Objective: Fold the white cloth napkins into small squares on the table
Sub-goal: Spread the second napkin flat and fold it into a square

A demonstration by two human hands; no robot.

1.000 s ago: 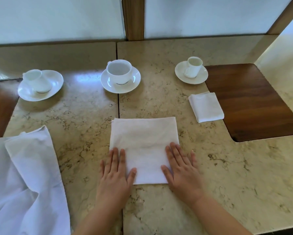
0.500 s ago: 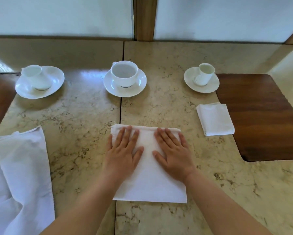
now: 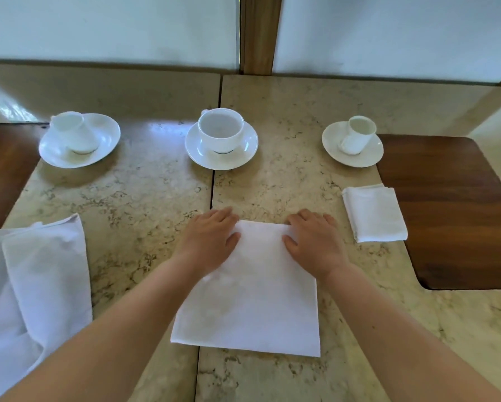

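Observation:
A white napkin, folded into a large flat rectangle, lies on the marble table in front of me. My left hand sits at its far left corner and my right hand at its far right corner. On each hand the fingers curl over the far edge and the thumb lies on top of the cloth, pinching the corner. A finished small folded napkin rests to the right, partly on the wooden inlay. Loose unfolded napkins are heaped at the left edge.
Three white cups on saucers stand in a row at the back: left, middle and right. Another wooden inlay is at the far left. A wall with a wooden post runs behind the table.
Both hands slid up the napkin from its near edge to its far edge, then spread apart from the middle to the two far corners, where the fingers now curl over the edge.

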